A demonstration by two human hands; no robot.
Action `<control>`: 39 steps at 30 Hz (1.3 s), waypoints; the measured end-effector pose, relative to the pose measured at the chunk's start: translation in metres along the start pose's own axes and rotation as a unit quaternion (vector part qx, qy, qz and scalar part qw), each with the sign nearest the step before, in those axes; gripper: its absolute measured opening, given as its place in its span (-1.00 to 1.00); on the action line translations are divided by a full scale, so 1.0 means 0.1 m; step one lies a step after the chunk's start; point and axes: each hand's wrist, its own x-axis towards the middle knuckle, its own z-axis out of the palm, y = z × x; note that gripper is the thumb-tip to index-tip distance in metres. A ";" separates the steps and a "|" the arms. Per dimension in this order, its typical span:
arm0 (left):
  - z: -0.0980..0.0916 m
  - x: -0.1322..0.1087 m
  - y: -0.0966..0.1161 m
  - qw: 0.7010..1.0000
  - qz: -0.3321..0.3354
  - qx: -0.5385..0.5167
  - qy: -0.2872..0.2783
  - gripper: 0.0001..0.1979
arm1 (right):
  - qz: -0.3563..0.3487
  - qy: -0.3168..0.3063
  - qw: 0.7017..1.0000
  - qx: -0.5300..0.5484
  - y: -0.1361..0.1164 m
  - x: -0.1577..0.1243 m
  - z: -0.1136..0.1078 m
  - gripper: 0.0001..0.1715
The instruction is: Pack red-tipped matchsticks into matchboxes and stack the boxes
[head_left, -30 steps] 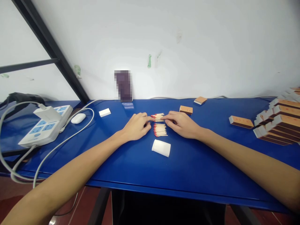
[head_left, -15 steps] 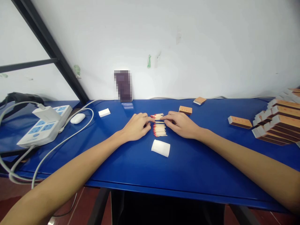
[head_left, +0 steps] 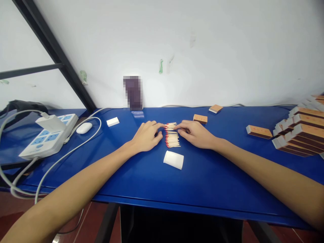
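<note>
A row of red-headed matches [head_left: 173, 139] lies side by side on the blue table, heads to the left. A smaller bunch of matches [head_left: 171, 126] sits just beyond it. My left hand [head_left: 146, 136] rests at the left, its index fingertip at the match heads of the far bunch and its thumb apart. From the right, my right hand [head_left: 196, 134] reaches in with the index finger stretched to the plain match ends; its other fingers are partly curled and hidden. Neither hand visibly grips a match. Nearer to me lies a white, slightly curved rectangular piece [head_left: 173, 160].
Orange matchboxes [head_left: 200, 118] lie behind my right hand, with another matchbox [head_left: 259, 132] farther right beside a stack of matchboxes [head_left: 303, 131]. At left are a power strip [head_left: 48, 136], cables, a white earbud case [head_left: 84, 128] and a small white block [head_left: 112, 122]. A pixelated upright object [head_left: 133, 93] leans on the wall.
My left index fingertip has shifted slightly right and away from me along the match heads. The right hand has barely moved, and its fingertip stays at the match ends.
</note>
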 end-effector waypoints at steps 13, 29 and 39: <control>0.00 -0.01 0.00 0.999 -0.002 0.005 -0.035 -0.56 | -0.010 0.027 0.999 -0.019 0.01 0.00 0.01 -0.70; -0.01 0.00 -0.01 0.999 0.014 -0.001 -0.049 -0.55 | 0.003 0.006 0.998 -0.067 0.00 0.00 0.02 -0.62; -0.01 0.00 -0.01 0.998 0.018 -0.001 -0.052 -0.53 | 0.011 -0.003 0.997 -0.072 -0.01 0.00 0.01 -0.60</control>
